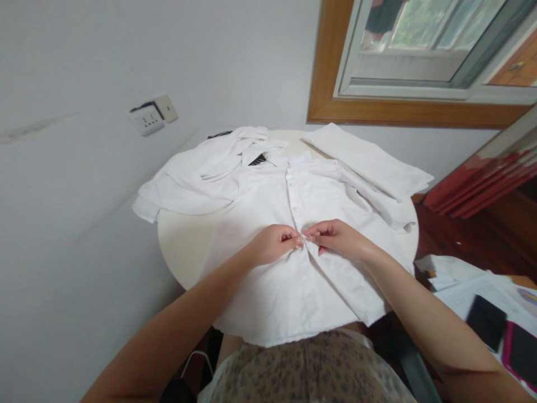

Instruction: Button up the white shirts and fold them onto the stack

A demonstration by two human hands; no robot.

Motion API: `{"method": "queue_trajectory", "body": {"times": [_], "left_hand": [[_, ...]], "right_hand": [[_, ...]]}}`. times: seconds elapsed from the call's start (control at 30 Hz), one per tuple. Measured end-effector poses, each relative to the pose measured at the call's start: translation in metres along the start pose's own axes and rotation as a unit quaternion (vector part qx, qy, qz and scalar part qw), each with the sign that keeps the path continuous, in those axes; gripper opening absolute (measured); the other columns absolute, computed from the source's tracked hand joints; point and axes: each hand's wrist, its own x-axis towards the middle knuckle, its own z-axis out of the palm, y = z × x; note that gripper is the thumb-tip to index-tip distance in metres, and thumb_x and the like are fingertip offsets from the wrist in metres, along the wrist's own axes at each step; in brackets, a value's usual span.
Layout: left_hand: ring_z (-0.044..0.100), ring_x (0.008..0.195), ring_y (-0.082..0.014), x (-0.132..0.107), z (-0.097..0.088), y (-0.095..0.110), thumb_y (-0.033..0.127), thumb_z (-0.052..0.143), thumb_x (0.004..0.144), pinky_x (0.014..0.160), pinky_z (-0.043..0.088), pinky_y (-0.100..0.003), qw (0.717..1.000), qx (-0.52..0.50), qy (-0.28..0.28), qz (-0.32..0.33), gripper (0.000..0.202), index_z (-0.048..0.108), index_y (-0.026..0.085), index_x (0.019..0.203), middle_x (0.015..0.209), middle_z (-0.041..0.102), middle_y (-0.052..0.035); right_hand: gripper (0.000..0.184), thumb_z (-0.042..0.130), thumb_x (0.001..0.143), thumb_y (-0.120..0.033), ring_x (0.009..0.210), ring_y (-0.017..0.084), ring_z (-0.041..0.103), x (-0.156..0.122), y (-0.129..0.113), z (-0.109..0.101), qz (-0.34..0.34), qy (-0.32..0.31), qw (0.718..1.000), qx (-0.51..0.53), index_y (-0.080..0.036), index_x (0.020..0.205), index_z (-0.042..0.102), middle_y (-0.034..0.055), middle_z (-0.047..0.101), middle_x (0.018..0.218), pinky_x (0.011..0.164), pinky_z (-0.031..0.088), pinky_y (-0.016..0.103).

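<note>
"Where is the white shirt [260,313] found?"

"It is spread across the round bench [178,238], its collar end turned away and its hem draped over the near edge, above a patterned cloth [310,369] on the lap."

"And the grip?"

"At the front opening, midway down, the fabric is pinched between thumb and fingers by both the left grip [274,244] and the right grip [335,238]; the two are held almost tip to tip. Beyond them a straight button placket [295,196] is seen; below, the front edges are parted."

"What is laid around it?"

"To the left, a crumpled white garment [188,176] is heaped in soft folds, partly past the rim. At the far right, a flat, folded white cloth [369,157] is placed, its corners crisp."

"Farther out?"

"A socket [146,120] is fixed to the wall. To the right, a red curtain [482,184] is hung, and loose papers [457,294] are partly covered by a black flat object [486,322] and a pink-edged device [522,355]."
</note>
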Motion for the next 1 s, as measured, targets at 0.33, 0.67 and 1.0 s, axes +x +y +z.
{"method": "queue_trajectory", "body": {"times": [0.33, 0.67, 1.0], "left_hand": [[0.046, 0.059, -0.0104, -0.003, 0.001, 0.003, 0.042, 0.05, 0.085, 0.053, 0.031, -0.02, 0.998, 0.065, 0.013, -0.011, 0.033, 0.069, 0.016, 0.081, 0.063, 0.057, 0.0017], [0.044, 0.058, -0.0104, -0.003, 0.0, 0.007, 0.041, 0.045, 0.087, 0.054, 0.028, -0.022, 0.995, 0.096, 0.013, -0.024, 0.036, 0.068, 0.015, 0.08, 0.062, 0.055, 0.0015], [0.04, 0.056, -0.0104, -0.004, 0.0, 0.009, 0.042, 0.047, 0.084, 0.052, 0.024, -0.023, 0.994, 0.107, 0.023, -0.031, 0.034, 0.065, 0.015, 0.071, 0.057, 0.046, 0.0032]], "right_hand": [[0.029, 0.078, 0.066, -0.03, 0.064, 0.011, 0.061, 0.005, 0.001, 0.005, 0.04, 0.001, 0.996, 0.081, -0.014, 0.087, 0.068, 0.0025, 0.066, 0.075, 0.053, 0.056, 0.023], [0.026, 0.078, 0.064, -0.03, 0.061, 0.012, 0.062, 0.01, 0.004, 0.014, 0.021, 0.049, 0.998, 0.042, -0.015, 0.082, 0.066, -0.0005, 0.061, 0.07, 0.041, 0.052, 0.02], [0.022, 0.077, 0.067, -0.025, 0.065, 0.014, 0.067, 0.01, 0.003, 0.017, 0.03, 0.057, 0.998, 0.001, -0.014, 0.081, 0.065, 0.0004, 0.064, 0.072, 0.041, 0.051, 0.017]]}}
